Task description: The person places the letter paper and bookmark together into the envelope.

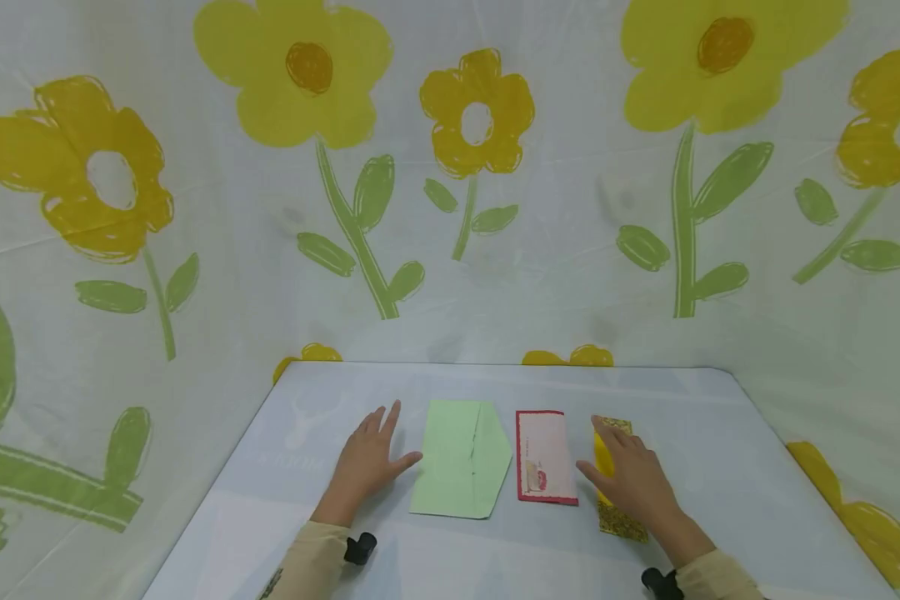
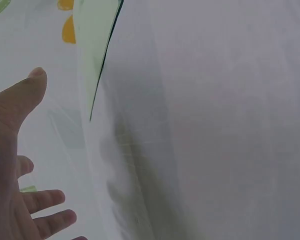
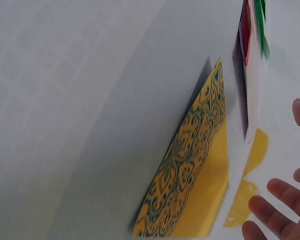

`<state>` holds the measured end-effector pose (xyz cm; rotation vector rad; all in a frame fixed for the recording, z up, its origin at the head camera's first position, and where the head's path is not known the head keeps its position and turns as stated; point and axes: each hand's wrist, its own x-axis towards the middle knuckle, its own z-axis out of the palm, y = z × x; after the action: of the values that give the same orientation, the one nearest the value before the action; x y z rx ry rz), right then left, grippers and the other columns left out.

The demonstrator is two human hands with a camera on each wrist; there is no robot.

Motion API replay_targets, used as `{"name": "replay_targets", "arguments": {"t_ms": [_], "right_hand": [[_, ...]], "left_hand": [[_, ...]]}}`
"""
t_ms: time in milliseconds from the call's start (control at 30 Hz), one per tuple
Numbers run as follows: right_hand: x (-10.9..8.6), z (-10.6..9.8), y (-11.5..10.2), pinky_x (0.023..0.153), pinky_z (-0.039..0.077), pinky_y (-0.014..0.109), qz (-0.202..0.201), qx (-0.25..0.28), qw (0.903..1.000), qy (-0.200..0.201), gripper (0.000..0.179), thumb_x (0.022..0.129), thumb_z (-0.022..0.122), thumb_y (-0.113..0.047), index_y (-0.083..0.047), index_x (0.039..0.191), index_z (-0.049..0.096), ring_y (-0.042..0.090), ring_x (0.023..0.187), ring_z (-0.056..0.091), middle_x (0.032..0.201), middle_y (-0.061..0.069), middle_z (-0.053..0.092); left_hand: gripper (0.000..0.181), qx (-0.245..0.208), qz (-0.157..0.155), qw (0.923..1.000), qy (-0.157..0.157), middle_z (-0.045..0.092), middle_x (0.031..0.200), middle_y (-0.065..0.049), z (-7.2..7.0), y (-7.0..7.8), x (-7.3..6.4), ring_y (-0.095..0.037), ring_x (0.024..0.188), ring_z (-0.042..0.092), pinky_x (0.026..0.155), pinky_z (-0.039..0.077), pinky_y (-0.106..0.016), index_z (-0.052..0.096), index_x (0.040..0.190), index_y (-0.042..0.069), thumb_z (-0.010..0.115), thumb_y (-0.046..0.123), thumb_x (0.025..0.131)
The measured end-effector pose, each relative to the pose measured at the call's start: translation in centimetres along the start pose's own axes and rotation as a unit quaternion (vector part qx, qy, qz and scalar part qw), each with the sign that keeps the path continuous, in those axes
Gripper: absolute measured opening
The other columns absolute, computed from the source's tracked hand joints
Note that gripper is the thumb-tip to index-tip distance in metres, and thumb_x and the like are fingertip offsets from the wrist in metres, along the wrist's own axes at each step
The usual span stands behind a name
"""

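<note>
A pale green envelope [image 1: 446, 467] with a pointed flap lies on the white table. My left hand [image 1: 367, 462] hovers by its left edge, fingers spread; in the left wrist view that hand [image 2: 10, 145] holds nothing. To the right of the envelope is a pink folded card [image 1: 543, 442] with a red border. My right hand [image 1: 637, 475] is over a yellow piece with a dark ornate pattern, perhaps an envelope [image 1: 622, 523], and hides part of it. The right wrist view shows the hand [image 3: 287, 212] with fingers apart, not gripping the yellow piece [image 3: 190, 165].
The white tabletop [image 1: 720, 467] extends around the papers, its far edge meeting a white cloth backdrop [image 1: 555, 250] printed with yellow flowers and green leaves. Black straps with small devices sit on both wrists, the left one [image 1: 360, 548] near the sleeve.
</note>
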<state>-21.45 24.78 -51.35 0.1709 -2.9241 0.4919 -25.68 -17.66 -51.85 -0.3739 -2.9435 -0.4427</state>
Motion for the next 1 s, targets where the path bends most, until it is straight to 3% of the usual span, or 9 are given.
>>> {"name": "replay_targets", "arguments": {"t_ms": [333,733,1000], "right_hand": [[0.1,0.6,-1.1,0.101,0.035,0.074,-0.012,0.026,0.9996,-0.001,0.082,0.092,0.073,-0.045,-0.008,0.156,0.039,0.051,0.130,0.048,0.145,0.025,0.051],[0.7,1.7,-2.4,0.104,0.041,0.066,0.028,0.028,0.9981,-0.047,0.088,0.087,0.077,-0.048,-0.015,0.158,0.038,0.047,0.131,0.047,0.148,0.023,0.050],[0.7,2.1,-3.4,0.107,0.040,0.062,0.007,0.043,0.9979,-0.047,0.086,0.087,0.079,-0.045,-0.016,0.157,0.040,0.040,0.129,0.049,0.147,0.017,0.052]], "left_hand": [[0.096,0.015,0.000,0.9999,-0.006,0.044,0.152,-0.023,0.4,0.8,0.0,-0.043,0.137,0.044,0.103,0.044,-0.059,0.033,0.159,0.009,0.068,0.063,0.089],[0.092,0.014,0.008,0.9999,-0.001,0.049,0.144,-0.020,0.7,1.6,-0.1,-0.038,0.127,0.051,0.095,0.050,-0.055,0.041,0.154,0.007,0.071,0.063,0.087],[0.092,0.017,0.010,0.9998,-0.008,0.050,0.142,-0.020,1.1,2.2,0.1,-0.038,0.125,0.052,0.093,0.051,-0.055,0.042,0.153,0.006,0.071,0.063,0.087]]}}
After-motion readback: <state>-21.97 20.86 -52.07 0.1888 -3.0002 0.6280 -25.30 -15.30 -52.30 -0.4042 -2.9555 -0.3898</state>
